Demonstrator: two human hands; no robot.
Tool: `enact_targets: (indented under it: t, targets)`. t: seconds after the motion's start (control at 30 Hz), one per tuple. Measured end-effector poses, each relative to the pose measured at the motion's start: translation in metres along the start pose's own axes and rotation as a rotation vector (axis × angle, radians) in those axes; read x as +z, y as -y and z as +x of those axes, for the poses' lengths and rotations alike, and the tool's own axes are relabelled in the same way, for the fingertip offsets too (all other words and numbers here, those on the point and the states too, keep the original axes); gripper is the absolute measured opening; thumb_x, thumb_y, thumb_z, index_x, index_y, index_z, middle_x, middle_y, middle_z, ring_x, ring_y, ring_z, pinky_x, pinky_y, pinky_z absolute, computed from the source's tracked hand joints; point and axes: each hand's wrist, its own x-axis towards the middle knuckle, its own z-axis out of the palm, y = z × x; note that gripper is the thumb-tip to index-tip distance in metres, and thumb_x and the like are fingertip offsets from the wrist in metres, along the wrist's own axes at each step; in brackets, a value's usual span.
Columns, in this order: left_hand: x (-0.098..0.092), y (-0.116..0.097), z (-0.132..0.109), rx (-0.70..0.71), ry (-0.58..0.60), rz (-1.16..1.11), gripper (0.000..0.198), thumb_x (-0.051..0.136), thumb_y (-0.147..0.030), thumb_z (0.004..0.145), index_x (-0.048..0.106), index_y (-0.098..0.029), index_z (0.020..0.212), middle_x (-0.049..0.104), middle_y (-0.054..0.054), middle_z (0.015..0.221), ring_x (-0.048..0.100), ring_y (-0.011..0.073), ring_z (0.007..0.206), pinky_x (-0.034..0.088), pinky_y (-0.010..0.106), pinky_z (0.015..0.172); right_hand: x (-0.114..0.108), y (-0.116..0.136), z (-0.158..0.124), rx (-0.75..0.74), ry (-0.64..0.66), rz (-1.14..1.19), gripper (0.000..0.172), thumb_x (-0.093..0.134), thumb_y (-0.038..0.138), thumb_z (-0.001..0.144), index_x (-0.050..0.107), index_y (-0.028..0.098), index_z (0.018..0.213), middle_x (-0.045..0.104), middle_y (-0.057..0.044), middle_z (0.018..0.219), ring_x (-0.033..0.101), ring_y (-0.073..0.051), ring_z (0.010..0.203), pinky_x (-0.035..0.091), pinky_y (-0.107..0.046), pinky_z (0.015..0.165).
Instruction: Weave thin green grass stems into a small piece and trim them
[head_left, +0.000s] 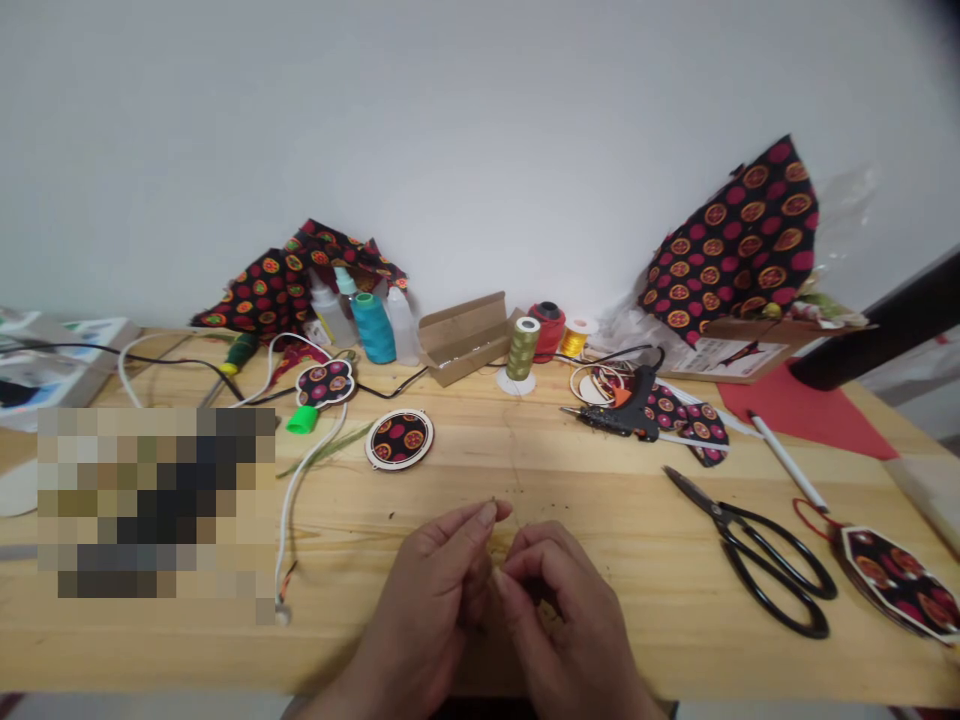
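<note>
The left hand (442,565) is pressing thumb to forefinger, the right hand (570,600) is pinching beside it — on what, I can't tell.

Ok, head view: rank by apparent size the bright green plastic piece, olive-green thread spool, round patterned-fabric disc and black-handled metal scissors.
1. Scissors
2. Patterned disc and thread spool: too alike to rank, spool farther back
3. Green piece

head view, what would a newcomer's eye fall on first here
Probably the left hand and right hand, close together at the front middle of the table. Next, perhaps, the dark patterned cloth rising before the wall at the back right, then the black scissors lying to the right of the hands.
</note>
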Motion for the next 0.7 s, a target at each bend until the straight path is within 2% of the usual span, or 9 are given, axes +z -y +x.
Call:
enact_targets:
  t: [0.27,0.4,0.5,0.57,0.6,0.7]
  targets:
    - [0.000,0.000,0.002,-0.005,-0.015,0.030,0.022,0.070,-0.034,0.071,0.068,-0.014,0.078,0.032,-0.012,0.038,0.022,0.0031,0.036,0.019,0.015,0.036,0.001,0.001,-0.001,0.029,0.018,0.012,0.012,0.046,0.009,0.083,0.049,0.017,0.074,0.052,-0.003,0.075,0.052,-0.013,0.069,0.044,-0.025,0.059]
    - [0.000,0.000,0.001,-0.008,-0.026,0.074,0.022,0.070,-0.036,0.070,0.066,-0.015,0.074,0.033,-0.011,0.039,0.024,0.0038,0.036,0.020,0.016,0.036,-0.007,0.003,0.001,0.038,0.063,0.025,0.008,0.049,0.011,0.082,0.053,0.017,0.079,0.056,-0.003,0.079,0.054,-0.013,0.073,0.045,-0.025,0.064]
    - [-0.001,0.001,0.000,0.026,0.003,0.115,0.020,0.068,-0.035,0.072,0.065,-0.015,0.070,0.030,-0.011,0.038,0.020,0.0045,0.037,0.017,0.017,0.036,-0.017,0.002,0.008,0.063,-0.041,-0.004,0.008,0.052,0.016,0.082,0.057,0.017,0.088,0.058,-0.004,0.087,0.055,-0.014,0.079,0.046,-0.026,0.067]
    - [-0.002,0.002,-0.001,0.050,0.031,0.164,0.022,0.066,-0.035,0.074,0.063,-0.016,0.063,0.029,-0.011,0.039,0.019,0.0052,0.038,0.017,0.019,0.037,-0.024,0.000,0.015,0.123,-0.086,0.012,0.013,0.056,0.019,0.081,0.061,0.017,0.093,0.059,-0.005,0.090,0.055,-0.015,0.082,0.046,-0.027,0.068]
    - [-0.002,0.003,-0.001,0.056,0.042,0.198,0.024,0.065,-0.035,0.075,0.062,-0.016,0.061,0.029,-0.010,0.039,0.019,0.0056,0.039,0.017,0.019,0.037,-0.027,-0.001,0.019,0.176,-0.068,0.049,0.016,0.059,0.021,0.079,0.063,0.018,0.094,0.059,-0.005,0.090,0.055,-0.015,0.080,0.045,-0.026,0.067]
    - [-0.003,0.004,-0.002,0.073,0.076,0.315,0.027,0.061,-0.038,0.078,0.065,-0.016,0.064,0.030,-0.010,0.039,0.021,0.0065,0.040,0.017,0.021,0.039,-0.034,-0.003,0.030,0.377,0.073,0.239,0.022,0.066,0.024,0.072,0.069,0.019,0.093,0.058,-0.002,0.081,0.054,-0.014,0.072,0.045,-0.026,0.063]
